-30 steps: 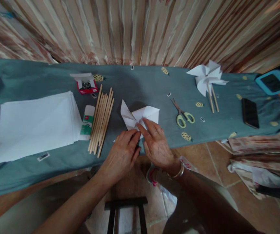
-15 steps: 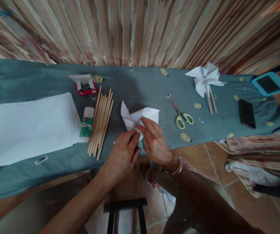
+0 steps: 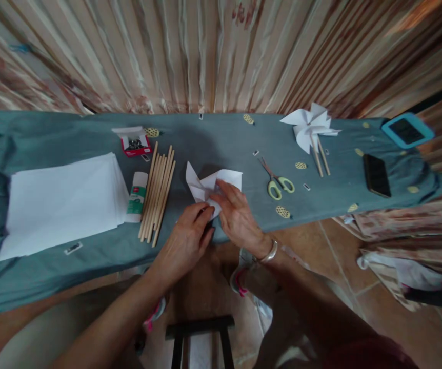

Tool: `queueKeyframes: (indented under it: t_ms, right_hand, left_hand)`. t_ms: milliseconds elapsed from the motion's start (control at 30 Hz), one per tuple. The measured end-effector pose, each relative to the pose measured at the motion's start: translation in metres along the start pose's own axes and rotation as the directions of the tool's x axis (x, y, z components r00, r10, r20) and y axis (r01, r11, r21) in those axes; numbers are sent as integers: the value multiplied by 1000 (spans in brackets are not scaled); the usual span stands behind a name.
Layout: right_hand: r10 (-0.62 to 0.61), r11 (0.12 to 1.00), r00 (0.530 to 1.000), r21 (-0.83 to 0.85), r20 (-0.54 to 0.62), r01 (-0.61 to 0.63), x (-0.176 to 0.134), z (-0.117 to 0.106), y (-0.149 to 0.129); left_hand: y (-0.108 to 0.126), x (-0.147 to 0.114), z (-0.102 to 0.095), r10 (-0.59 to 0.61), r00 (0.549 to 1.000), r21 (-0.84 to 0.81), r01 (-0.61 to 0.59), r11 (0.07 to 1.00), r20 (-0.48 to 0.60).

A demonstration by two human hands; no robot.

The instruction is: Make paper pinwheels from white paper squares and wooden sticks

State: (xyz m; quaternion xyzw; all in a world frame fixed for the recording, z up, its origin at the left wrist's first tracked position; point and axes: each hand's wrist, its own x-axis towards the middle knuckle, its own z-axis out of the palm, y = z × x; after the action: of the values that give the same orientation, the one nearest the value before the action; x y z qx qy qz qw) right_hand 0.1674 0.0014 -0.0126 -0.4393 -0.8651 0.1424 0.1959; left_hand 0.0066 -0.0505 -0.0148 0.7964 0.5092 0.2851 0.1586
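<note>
Curtains back the tabletop, where folded paper lies near the front edge, fingers of the left hand pinching its near side, those of the right hand slightly parted on its middle, grip unclear; light, even pressure should hold the folds true.

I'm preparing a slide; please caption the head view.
Left hand and right hand on folded paper, between wooden sticks and scissors.
</note>
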Motion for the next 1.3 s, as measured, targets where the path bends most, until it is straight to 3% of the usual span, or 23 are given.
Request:
queueKeyframes:
  t_ms: [133,333,533,767,933,1133,1300]
  right_hand:
    - [-7,994,997,109,-77,16,3,-8,5]
    - [96,971,977,236,-190,-50,7,-24,26]
    - [170,984,956,87,-241,-153,16,-27,51]
    - [153,988,987,40,-47,-151,38,-35,58]
    - [252,958,967,132,45,-256,39,-44,54]
    - [412,876,904,224,112,-427,10,-46,45]
    - [422,862,892,232,164,-451,-21,-51,27]
  left_hand:
    - [-4,2,-2,-3,1000,16,3,1000,-22]
    - [-6,0,-7,5,999,62,-3,998,-38]
    - [-5,0,-12,50,997,128,-41,991,-62]
    - [-3,7,-16,50,991,137,-33,990,-123]
    - [-5,14,-24,48,988,162,-24,987,-149]
    - [-12,17,-34,-24,984,180,56,982,-178]
    - [-14,14,-36,-20,982,188,56,981,-186]
